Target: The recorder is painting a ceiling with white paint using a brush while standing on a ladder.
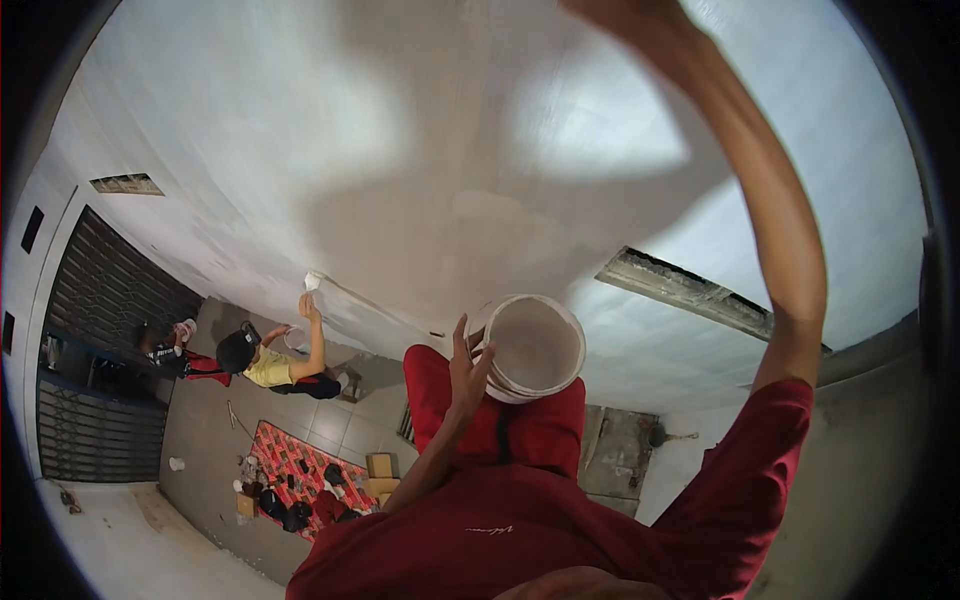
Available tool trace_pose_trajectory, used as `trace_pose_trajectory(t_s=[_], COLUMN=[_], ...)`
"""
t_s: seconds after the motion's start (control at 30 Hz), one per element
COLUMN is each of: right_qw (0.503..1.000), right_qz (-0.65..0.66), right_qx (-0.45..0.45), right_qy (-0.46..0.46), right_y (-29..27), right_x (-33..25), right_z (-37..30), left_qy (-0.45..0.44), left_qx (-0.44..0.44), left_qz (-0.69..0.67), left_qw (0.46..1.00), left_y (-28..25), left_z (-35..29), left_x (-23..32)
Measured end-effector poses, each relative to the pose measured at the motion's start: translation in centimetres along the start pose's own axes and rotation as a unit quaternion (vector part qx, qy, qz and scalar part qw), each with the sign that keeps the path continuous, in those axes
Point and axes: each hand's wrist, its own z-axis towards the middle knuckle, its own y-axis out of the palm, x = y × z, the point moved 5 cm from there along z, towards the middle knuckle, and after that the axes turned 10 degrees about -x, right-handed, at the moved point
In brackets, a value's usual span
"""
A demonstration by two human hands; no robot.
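I see an off-white bucket (540, 396), bright red trousers (545, 430) and a dark red shirt (480, 560) with small white script. My feed also shows a pale grey-white wall (450, 230), a yellow shirt (268, 368), a black cap (237, 350) and a red, pale-patterned mat (275, 450).

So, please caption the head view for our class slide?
Left hand on a white bucket, right arm raised before a pale wall.

Right arm (785, 200) high, left hand (468, 372) low.

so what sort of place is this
Probably an indoor room being refinished: an unevenly coated pale wall, a white bucket close in front, and a person in yellow reaching toward that wall.
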Motion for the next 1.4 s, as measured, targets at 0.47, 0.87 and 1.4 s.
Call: trace_pose_trajectory(t_s=[0.47, 0.87, 1.4], right_qw=[0.968, 0.995, 0.961], right_qz=[-0.102, -0.011, 0.031], right_qx=[-0.208, -0.091, -0.273], right_qy=[-0.100, 0.050, -0.030], right_y=[26.9, 12.2, 19.4], right_x=[-12.7, -4.4, -8.8], right_z=[-19.9, -9.9, -12.7], left_qy=[-0.009, -0.005, -0.002], left_qx=[0.013, 0.003, -0.009], left_qz=[0.001, 0.022, 0.022], left_qw=[1.000, 1.000, 1.000], left_y=[-0.2, -0.3, -1.3], left_z=[-0.3, 0.0, -1.3], left_x=[0.7, 1.0, 2.3])
